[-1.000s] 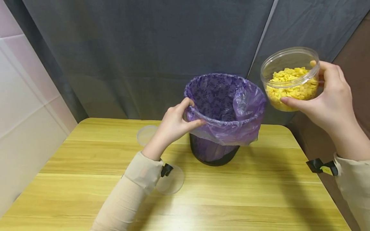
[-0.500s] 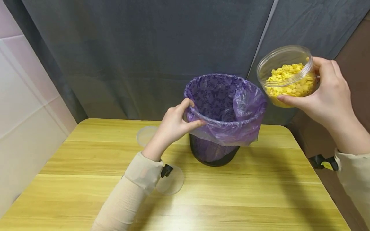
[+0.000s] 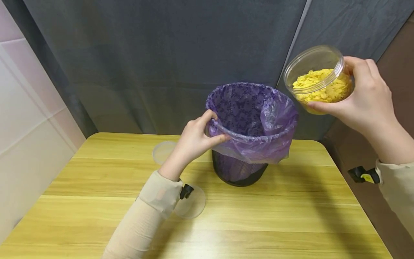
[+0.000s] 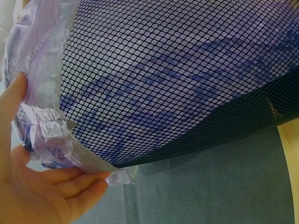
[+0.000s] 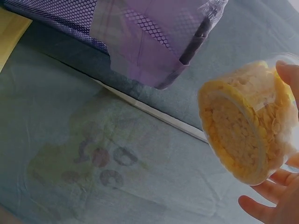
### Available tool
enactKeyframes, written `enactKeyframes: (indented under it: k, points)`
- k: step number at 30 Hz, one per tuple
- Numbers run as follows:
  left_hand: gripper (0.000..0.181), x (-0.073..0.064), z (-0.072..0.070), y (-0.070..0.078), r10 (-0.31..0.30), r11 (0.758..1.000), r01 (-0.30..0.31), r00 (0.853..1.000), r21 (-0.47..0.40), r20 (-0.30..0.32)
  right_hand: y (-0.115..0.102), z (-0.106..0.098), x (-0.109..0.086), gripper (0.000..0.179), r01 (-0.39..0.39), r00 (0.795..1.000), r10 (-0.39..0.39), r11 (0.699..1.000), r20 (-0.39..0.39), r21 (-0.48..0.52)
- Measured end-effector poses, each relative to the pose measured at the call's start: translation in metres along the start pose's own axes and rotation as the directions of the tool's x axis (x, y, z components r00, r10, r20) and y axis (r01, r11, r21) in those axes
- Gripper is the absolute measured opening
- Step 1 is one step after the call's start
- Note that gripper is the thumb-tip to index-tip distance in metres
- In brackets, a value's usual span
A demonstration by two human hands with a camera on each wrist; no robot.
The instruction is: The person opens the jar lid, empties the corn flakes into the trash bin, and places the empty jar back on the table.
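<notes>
My left hand [image 3: 195,138] grips the near left rim of a black mesh wastebasket [image 3: 240,179], thumb outside and fingers over the edge. A purple plastic bag [image 3: 255,148] lines the basket and folds down over its rim. In the left wrist view that hand's fingers [image 4: 79,186] lie along the bag's fold beside the mesh. Held in the air by my right hand [image 3: 372,95] is a clear plastic jar [image 3: 318,59], lidless and tilted left toward the basket. Yellow flakes [image 3: 320,82] fill about half of it. The right wrist view shows the jar's underside [image 5: 236,130].
Two round translucent lids lie on the wooden table [image 3: 275,223]: one lid [image 3: 161,151] behind my left forearm, the other lid [image 3: 194,205] partly under my sleeve. A grey curtain [image 3: 161,72] hangs behind the table. Both wrists carry black straps.
My right hand has lifted the jar slightly, moved it left and tipped it further toward the basket. The flakes stay inside. My left hand and the basket have not moved.
</notes>
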State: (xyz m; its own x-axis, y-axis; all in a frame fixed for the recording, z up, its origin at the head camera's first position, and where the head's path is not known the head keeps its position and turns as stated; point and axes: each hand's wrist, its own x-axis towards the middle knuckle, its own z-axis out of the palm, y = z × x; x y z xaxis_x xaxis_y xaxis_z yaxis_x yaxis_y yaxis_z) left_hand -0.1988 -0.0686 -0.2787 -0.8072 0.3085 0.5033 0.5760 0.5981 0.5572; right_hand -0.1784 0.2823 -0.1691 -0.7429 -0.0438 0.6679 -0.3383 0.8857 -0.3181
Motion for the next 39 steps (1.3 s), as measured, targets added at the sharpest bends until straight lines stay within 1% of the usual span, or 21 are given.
enactKeyframes:
  k: [4,9,11,20,24,26,33,39]
  points:
    - [0.047,0.0,0.0,0.0,-0.004,1.0,0.004,1.0,0.003,0.0,-0.001,0.0,0.002,0.099,0.016,1.0,-0.016,1.0,0.024,-0.021]
    - [0.047,0.0,0.001,0.0,-0.006,1.0,0.005,1.0,0.004,0.001,-0.002,0.0,0.003,0.101,0.009,0.998,-0.006,0.999,0.057,-0.038]
    - [0.048,0.0,0.001,-0.001,-0.005,1.0,0.005,1.0,0.002,0.001,-0.002,0.0,0.003,0.101,0.017,0.998,-0.014,0.999,0.065,-0.048]
    - [0.047,-0.001,0.002,-0.001,-0.003,1.0,0.003,1.0,0.001,-0.006,-0.004,-0.001,0.007,0.099,0.117,0.991,-0.108,0.985,0.078,-0.125]
    - [0.048,-0.001,0.002,-0.001,-0.002,1.0,0.002,1.0,-0.002,-0.008,-0.006,-0.002,0.009,0.101,0.147,0.987,-0.136,0.979,0.084,-0.142]
    - [0.047,-0.001,0.002,-0.001,-0.001,1.0,0.001,1.0,-0.001,-0.007,-0.007,-0.002,0.01,0.101,0.151,0.986,-0.139,0.978,0.092,-0.145]
    - [0.048,0.0,0.002,0.0,0.002,1.0,-0.002,1.0,0.006,0.002,-0.012,-0.003,0.014,0.102,0.126,0.985,-0.102,0.977,0.143,-0.173]
    - [0.049,-0.001,0.001,0.001,0.0,1.0,0.0,1.0,0.011,-0.003,-0.015,-0.003,0.016,0.103,0.164,0.98,-0.138,0.968,0.142,-0.19]
